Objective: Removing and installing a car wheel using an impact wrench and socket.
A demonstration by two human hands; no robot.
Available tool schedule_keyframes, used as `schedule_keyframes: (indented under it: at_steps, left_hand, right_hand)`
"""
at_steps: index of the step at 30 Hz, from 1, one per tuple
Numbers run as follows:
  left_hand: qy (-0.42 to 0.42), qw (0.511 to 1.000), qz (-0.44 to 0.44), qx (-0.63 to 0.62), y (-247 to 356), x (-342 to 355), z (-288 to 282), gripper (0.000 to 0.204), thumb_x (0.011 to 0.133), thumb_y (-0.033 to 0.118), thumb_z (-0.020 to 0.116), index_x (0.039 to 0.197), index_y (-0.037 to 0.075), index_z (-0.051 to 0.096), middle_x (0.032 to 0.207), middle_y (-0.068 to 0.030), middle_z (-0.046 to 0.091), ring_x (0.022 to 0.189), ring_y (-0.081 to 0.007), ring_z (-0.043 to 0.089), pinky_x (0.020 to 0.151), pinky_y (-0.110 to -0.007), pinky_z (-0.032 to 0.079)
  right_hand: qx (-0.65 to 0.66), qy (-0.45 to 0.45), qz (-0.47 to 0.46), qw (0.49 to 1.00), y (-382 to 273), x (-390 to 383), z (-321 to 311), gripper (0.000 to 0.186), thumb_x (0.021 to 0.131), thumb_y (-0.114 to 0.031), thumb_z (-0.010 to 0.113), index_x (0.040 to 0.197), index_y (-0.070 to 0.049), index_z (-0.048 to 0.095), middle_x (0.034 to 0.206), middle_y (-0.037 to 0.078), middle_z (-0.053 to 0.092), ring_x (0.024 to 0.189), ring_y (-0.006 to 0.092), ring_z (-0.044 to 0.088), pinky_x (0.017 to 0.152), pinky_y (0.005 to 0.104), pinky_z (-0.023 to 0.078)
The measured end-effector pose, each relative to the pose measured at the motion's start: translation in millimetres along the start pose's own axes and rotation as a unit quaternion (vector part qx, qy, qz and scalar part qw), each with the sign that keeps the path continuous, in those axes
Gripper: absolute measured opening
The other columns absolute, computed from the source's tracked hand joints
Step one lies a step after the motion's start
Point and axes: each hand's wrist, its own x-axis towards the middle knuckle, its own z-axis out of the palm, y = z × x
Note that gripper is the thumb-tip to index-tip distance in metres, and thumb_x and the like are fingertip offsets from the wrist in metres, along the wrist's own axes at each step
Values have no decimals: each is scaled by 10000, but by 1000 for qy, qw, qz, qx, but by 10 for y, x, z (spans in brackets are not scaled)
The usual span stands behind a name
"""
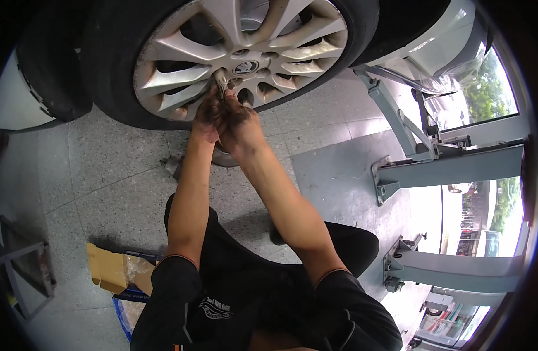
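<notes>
Both hands are raised to a silver alloy wheel (245, 52) whose tyre (114, 88) stands just off the grey tiled floor (105, 169). The left hand (206, 117) and the right hand (241, 126) are pressed together, dark with grime, directly below the wheel's hub cap (245, 66). Their fingers close around a small metal tool or fitting (222, 82) that points up into the wheel at one of the bolt holes beside the hub; what exactly the piece is cannot be told, since the fingers cover most of it. Both hands grip it, the left from the left side, the right wrapped just beneath and beside it.

Under the hands, partly hidden by the right wrist, a round metal object (222, 158) lies on the floor, and a small dark metal part (171, 167) rests just left of the left forearm. Well below the hands, by the person's left elbow, torn brown cardboard (108, 269) lies over a blue-edged plastic bag (125, 313). To the right of the hands, grey steel arms of a vehicle lift (409, 131) reach under the car's pale body (438, 47), with a second lift arm (456, 269) lower down on the right. The person wears black short sleeves and black trousers.
</notes>
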Motion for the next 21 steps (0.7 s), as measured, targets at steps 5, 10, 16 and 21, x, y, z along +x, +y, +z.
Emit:
schedule_keyframes:
  at_steps: [5, 10, 16, 21]
  left_hand:
    - [80, 994, -38, -59, 4, -1, -167, 485, 883, 217, 606, 1292, 25, 431, 1180, -119, 568, 1080, -226, 563, 955, -379, 463]
    - [116, 993, -4, 30, 43, 11, -148, 436, 958, 366, 451, 1240, 34, 484, 1080, -106, 611, 936, -164, 618, 805, -311, 537]
    - [-63, 971, -136, -187, -8, 3, -130, 411, 946, 350, 488, 1232, 55, 492, 1084, -68, 612, 892, -124, 623, 705, -236, 545]
    - [128, 984, 8, 125, -238, -234, -414, 393, 941, 372, 481, 1190, 69, 511, 1054, -78, 596, 896, -156, 602, 760, -284, 529]
  right_hand:
    - [-39, 53, -2, 998, 23, -5, 42, 288, 996, -279, 388, 1057, -21, 501, 834, 55, 552, 699, 135, 547, 616, 244, 497]
    - [-101, 74, 12, 992, -24, -28, 79, 277, 1004, -290, 361, 1068, -66, 512, 803, 23, 549, 652, 119, 518, 574, 235, 465]
    - [-54, 94, 15, 994, -54, -17, 132, 308, 1001, -297, 371, 1007, -40, 541, 761, 25, 534, 631, 124, 503, 556, 249, 447]
    - [-47, 69, 8, 996, 0, 38, 99, 251, 988, -286, 415, 1025, -54, 503, 823, 70, 571, 625, 152, 515, 554, 280, 484]
